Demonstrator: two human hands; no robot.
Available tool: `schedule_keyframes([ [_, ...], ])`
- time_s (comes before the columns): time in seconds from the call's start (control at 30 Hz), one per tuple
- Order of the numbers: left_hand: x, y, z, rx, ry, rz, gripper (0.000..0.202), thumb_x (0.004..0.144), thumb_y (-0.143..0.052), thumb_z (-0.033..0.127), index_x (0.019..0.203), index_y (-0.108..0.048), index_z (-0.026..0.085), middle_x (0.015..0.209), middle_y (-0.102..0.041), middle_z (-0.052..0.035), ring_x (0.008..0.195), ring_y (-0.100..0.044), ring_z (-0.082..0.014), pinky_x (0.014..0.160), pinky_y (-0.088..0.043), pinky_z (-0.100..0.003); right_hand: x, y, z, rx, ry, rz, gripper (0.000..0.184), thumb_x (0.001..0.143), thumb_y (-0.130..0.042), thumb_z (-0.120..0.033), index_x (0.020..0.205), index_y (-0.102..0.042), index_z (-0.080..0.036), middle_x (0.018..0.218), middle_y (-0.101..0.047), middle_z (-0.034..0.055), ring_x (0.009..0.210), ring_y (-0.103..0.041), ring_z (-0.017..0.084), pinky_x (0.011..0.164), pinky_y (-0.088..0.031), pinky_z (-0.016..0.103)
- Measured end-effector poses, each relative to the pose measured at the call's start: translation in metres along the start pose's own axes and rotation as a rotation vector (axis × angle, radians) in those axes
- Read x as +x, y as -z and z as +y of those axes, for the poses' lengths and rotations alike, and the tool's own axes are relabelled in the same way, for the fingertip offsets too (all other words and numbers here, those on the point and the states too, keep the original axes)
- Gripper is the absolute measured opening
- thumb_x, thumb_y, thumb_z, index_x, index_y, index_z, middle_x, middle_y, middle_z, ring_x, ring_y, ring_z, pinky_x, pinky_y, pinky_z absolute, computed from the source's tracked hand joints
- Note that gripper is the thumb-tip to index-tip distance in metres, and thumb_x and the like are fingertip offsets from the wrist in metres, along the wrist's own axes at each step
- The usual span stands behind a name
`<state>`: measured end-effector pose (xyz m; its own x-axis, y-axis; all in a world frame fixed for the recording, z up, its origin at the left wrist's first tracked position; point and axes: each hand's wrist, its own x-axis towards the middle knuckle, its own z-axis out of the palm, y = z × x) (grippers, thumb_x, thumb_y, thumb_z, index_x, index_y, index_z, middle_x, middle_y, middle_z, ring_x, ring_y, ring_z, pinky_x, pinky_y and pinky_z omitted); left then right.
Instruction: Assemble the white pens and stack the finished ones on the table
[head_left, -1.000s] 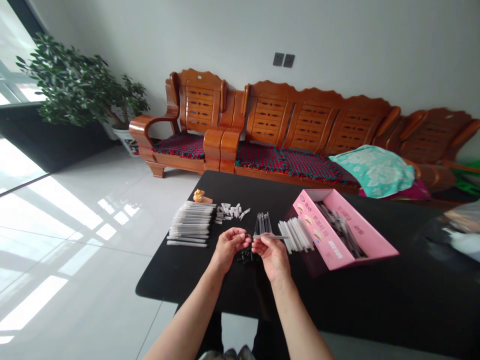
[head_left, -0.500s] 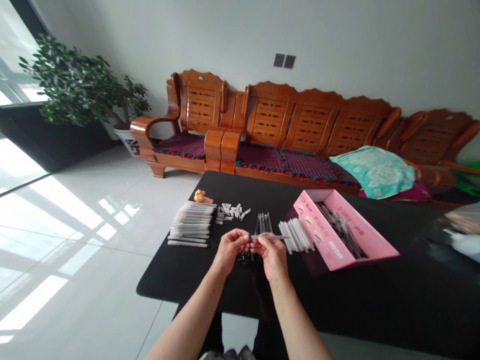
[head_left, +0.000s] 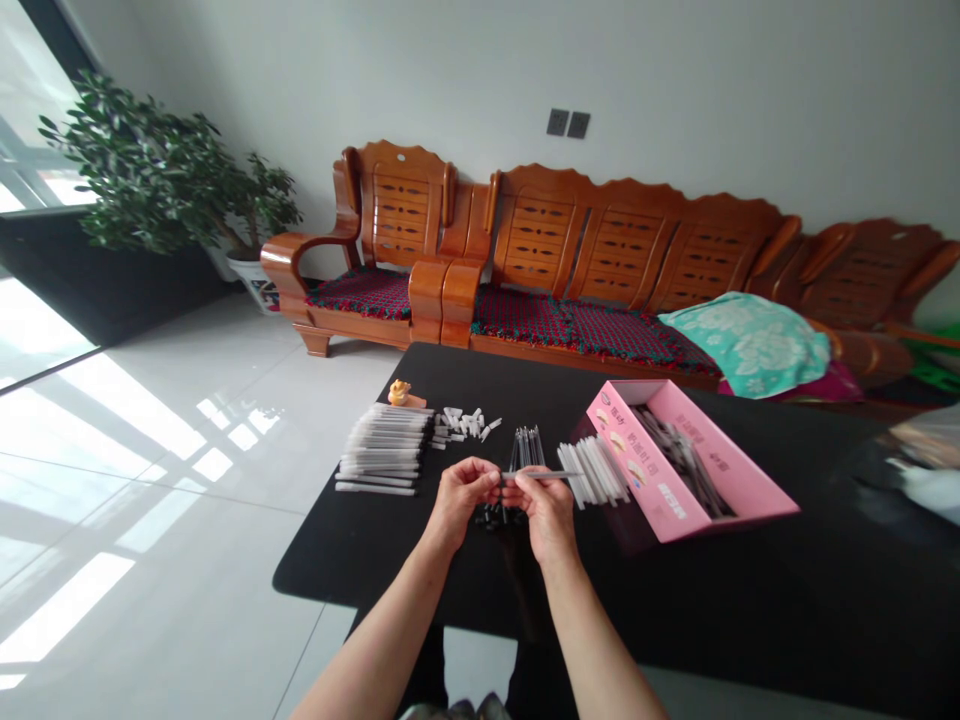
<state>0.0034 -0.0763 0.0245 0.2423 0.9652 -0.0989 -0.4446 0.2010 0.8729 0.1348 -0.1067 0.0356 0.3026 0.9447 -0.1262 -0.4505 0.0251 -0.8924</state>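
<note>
Over the black table, a thin pen (head_left: 556,475) lies level between my two hands, its right end sticking out toward the white tubes. My right hand (head_left: 549,515) pinches its barrel between thumb and fingers. At the pen's left end, the fingertips of my left hand (head_left: 466,492) are closed on a small dark part, too small to make out well. Just beyond my hands lies a bundle of pen refills (head_left: 529,447), partly covered by them. Small black pieces (head_left: 491,517) show beneath my fingers. White pen tubes (head_left: 592,470) lie side by side to the right.
A row of capped pens (head_left: 382,450) lies at the table's left, beside scattered white caps (head_left: 469,422) and a small yellow figurine (head_left: 400,391). On the right stands a pink box (head_left: 645,490) of dark pen parts. Behind the table (head_left: 360,560) is a wooden sofa (head_left: 540,230).
</note>
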Motion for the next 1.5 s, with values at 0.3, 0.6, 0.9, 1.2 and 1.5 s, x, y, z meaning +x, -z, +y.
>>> schedule_keyframes([
  [0.3, 0.0005, -0.0026, 0.0005, 0.075, -0.092, 0.031, 0.029, 0.062, -0.084, 0.029, 0.079, -0.069, 0.011, 0.071, -0.066, -0.0029, 0.059, -0.059, -0.0092, 0.059, -0.049, -0.020, 0.0008, 0.0003, 0.0026, -0.033, -0.047, 0.063, 0.030, 0.063, -0.082, -0.035, 0.075, -0.066, -0.014, 0.057, -0.069, 0.0029, 0.044, -0.064, 0.015, 0.040, -0.052, 0.022],
  [0.6, 0.0019, 0.0017, -0.0043, 0.325, -0.007, 0.066, 0.048, 0.081, -0.060, 0.057, 0.068, -0.062, 0.011, 0.054, -0.054, 0.0001, 0.038, -0.044, -0.0055, 0.034, -0.030, -0.016, -0.0001, 0.0020, 0.0037, -0.038, -0.059, 0.068, 0.032, 0.062, -0.083, -0.038, 0.075, -0.065, -0.014, 0.058, -0.069, 0.0032, 0.045, -0.064, 0.014, 0.040, -0.052, 0.021],
  [0.9, 0.0002, -0.0002, 0.0008, 0.203, -0.060, 0.001, 0.037, 0.065, -0.081, 0.041, 0.083, -0.066, 0.012, 0.065, -0.062, -0.0008, 0.052, -0.055, -0.0093, 0.047, -0.045, -0.018, 0.0007, 0.0042, 0.0055, -0.039, -0.055, 0.067, 0.029, 0.065, -0.081, -0.036, 0.076, -0.066, -0.014, 0.058, -0.069, 0.0028, 0.045, -0.064, 0.014, 0.040, -0.052, 0.021],
  [1.2, 0.0002, 0.0007, -0.0061, 0.331, 0.000, 0.046, 0.044, 0.077, -0.066, 0.054, 0.067, -0.059, 0.012, 0.051, -0.053, 0.0012, 0.038, -0.043, -0.0058, 0.034, -0.030, -0.015, -0.0004, 0.0059, 0.0076, -0.052, -0.062, 0.062, 0.031, 0.064, -0.082, -0.037, 0.076, -0.065, -0.013, 0.059, -0.070, 0.0034, 0.045, -0.064, 0.014, 0.040, -0.051, 0.021],
  [1.5, 0.0022, 0.0004, -0.0017, 0.207, -0.053, 0.047, 0.041, 0.072, -0.074, 0.048, 0.089, -0.066, 0.011, 0.076, -0.065, -0.0045, 0.056, -0.059, -0.0107, 0.046, -0.047, -0.019, 0.0010, 0.0064, 0.0070, -0.059, -0.065, 0.066, 0.030, 0.065, -0.081, -0.036, 0.076, -0.066, -0.014, 0.058, -0.069, 0.0034, 0.045, -0.064, 0.015, 0.040, -0.051, 0.022],
])
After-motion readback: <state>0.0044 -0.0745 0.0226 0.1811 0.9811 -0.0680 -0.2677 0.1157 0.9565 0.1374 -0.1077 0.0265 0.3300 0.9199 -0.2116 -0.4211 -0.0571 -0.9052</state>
